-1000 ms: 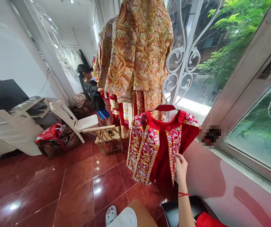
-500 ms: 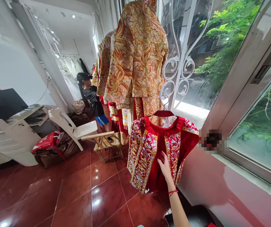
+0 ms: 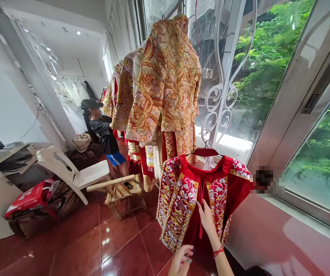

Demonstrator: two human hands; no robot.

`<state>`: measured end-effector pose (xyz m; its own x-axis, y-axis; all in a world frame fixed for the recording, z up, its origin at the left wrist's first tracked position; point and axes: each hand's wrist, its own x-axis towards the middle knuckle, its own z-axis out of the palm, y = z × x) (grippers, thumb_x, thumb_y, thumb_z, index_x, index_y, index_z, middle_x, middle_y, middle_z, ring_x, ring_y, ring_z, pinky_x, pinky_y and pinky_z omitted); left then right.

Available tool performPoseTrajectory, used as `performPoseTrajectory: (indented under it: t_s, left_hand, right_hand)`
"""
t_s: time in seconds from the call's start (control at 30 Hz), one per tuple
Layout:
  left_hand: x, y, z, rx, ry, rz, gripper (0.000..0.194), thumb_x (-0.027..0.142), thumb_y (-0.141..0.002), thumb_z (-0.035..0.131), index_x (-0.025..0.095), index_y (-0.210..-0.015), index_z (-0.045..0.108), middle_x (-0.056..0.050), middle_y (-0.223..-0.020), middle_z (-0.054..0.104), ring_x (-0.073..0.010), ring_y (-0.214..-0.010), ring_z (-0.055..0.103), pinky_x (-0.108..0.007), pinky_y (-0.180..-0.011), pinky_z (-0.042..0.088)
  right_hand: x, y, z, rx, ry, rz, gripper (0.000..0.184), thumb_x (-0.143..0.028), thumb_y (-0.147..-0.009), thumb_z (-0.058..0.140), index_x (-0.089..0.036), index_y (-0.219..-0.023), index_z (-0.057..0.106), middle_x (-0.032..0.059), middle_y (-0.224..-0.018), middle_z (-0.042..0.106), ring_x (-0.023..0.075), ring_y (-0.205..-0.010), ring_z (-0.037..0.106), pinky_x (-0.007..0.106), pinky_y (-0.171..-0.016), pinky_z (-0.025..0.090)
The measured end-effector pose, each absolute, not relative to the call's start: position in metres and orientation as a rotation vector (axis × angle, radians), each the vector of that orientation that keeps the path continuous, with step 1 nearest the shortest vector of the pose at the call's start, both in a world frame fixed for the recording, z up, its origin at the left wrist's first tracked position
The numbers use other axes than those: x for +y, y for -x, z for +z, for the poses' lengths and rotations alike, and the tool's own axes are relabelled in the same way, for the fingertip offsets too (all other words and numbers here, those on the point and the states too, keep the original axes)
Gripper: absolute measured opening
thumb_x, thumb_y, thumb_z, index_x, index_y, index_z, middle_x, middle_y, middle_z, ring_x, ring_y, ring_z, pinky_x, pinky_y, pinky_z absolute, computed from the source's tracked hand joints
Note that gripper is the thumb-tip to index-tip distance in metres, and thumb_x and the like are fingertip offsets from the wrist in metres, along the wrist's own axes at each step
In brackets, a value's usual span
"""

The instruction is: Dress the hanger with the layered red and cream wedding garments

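Note:
A red jacket (image 3: 179, 207) with silver and gold embroidery hangs on a hanger (image 3: 205, 152), its front parted over a plain red inside. My right hand (image 3: 207, 219), with a red cord bracelet at the wrist, lies at the front opening, fingers stretched and apart. A thin red tie (image 3: 200, 232) hangs down beside those fingers; whether they touch it I cannot tell. Low in view, below the jacket's hem, my left hand (image 3: 181, 258) is loosely bent and open, holding nothing visible.
Gold embroidered garments (image 3: 167, 84) hang on a rack behind. A person in black (image 3: 103, 132) stands beside it. On the left are a bamboo stool (image 3: 119, 189), a white chair (image 3: 91, 174) and a red bag (image 3: 31, 197). A window frame (image 3: 291, 96) runs along the right.
My left hand has come into view from below. My right hand has shifted slightly down in view and its fingers are at the jacket's opening. The view has turned a little.

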<state>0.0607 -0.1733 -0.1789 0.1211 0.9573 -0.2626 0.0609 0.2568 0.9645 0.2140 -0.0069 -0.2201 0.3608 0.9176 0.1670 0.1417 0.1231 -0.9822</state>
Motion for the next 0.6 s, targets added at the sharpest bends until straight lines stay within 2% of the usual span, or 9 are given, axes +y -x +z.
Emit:
performPoseTrajectory:
  t_s: [0.07,0.17,0.23,0.3,0.37,0.5,0.53,0.6]
  left_hand:
    - [-0.150,-0.060,-0.197,1.290,-1.108,0.889,0.040,0.041,-0.078,0.070,0.025,-0.114,0.070,-0.010,-0.109,0.068,-0.0257,-0.097,0.068,-0.041,-0.094,0.052]
    - [-0.132,-0.077,-0.211,1.274,-1.118,0.945,0.054,0.039,-0.077,0.064,0.021,-0.128,0.062,-0.015,-0.124,0.064,-0.0276,-0.107,0.064,-0.041,-0.098,0.050]
    - [-0.130,-0.092,-0.209,1.194,-1.127,0.977,0.058,0.036,-0.078,0.064,0.021,-0.134,0.058,-0.016,-0.135,0.060,-0.0280,-0.119,0.060,-0.041,-0.105,0.047]
    - [-0.132,-0.103,-0.204,1.084,-1.116,0.990,0.058,0.036,-0.078,0.067,0.022,-0.133,0.057,-0.015,-0.140,0.058,-0.0283,-0.127,0.056,-0.042,-0.112,0.042]
    - [-0.134,-0.109,-0.200,0.977,-1.071,0.991,0.057,0.041,-0.078,0.071,0.022,-0.131,0.058,-0.014,-0.136,0.061,-0.0287,-0.127,0.057,-0.043,-0.114,0.041]
    - [-0.139,-0.106,-0.197,0.940,-1.009,1.007,0.063,0.062,-0.077,0.070,0.021,-0.125,0.062,-0.014,-0.127,0.064,-0.0283,-0.119,0.059,-0.043,-0.110,0.043]
    - [-0.141,-0.103,-0.195,0.948,-1.036,0.997,0.063,0.066,-0.079,0.068,0.021,-0.123,0.063,-0.013,-0.122,0.065,-0.0269,-0.115,0.059,-0.042,-0.107,0.044]
    - [-0.147,-0.097,-0.189,0.945,-1.102,0.934,0.064,0.070,-0.083,0.059,0.020,-0.123,0.063,-0.007,-0.100,0.064,-0.0213,-0.095,0.059,-0.038,-0.095,0.048]
  right_hand:
    - [-0.031,-0.218,-0.213,-1.078,1.354,0.811,0.052,-0.061,-0.078,0.061,-0.018,-0.104,0.071,0.0161,-0.118,0.071,0.0339,-0.110,0.067,0.045,-0.097,0.055]
    - [-0.068,-0.223,-0.199,-1.086,1.329,0.959,0.055,-0.066,-0.079,0.059,-0.019,-0.103,0.074,0.0136,-0.110,0.073,0.0297,-0.089,0.071,0.041,-0.075,0.062]
    - [-0.088,-0.225,-0.186,-1.118,1.312,0.997,0.054,-0.066,-0.081,0.059,-0.019,-0.102,0.075,0.0129,-0.109,0.073,0.0283,-0.088,0.071,0.038,-0.068,0.063]
    - [-0.104,-0.225,-0.171,-1.190,1.301,0.951,0.049,-0.062,-0.085,0.057,-0.021,-0.105,0.076,0.0123,-0.112,0.072,0.0282,-0.096,0.071,0.037,-0.077,0.062]
    - [-0.117,-0.223,-0.155,-1.273,1.302,0.905,0.044,-0.057,-0.090,0.055,-0.023,-0.107,0.077,0.0116,-0.113,0.072,0.0276,-0.102,0.070,0.038,-0.090,0.059]
    - [-0.132,-0.226,-0.134,-1.435,1.277,0.967,0.043,-0.055,-0.096,0.051,-0.023,-0.110,0.077,0.0114,-0.112,0.073,0.0265,-0.106,0.069,0.038,-0.097,0.054]
    - [-0.133,-0.230,-0.133,-1.458,1.255,0.998,0.043,-0.056,-0.096,0.052,-0.022,-0.109,0.076,0.0113,-0.112,0.073,0.0262,-0.107,0.069,0.038,-0.098,0.053]
    - [-0.131,-0.239,-0.140,-1.417,1.185,1.105,0.049,-0.062,-0.094,0.052,-0.020,-0.104,0.076,0.0119,-0.108,0.073,0.0259,-0.104,0.069,0.038,-0.095,0.054]
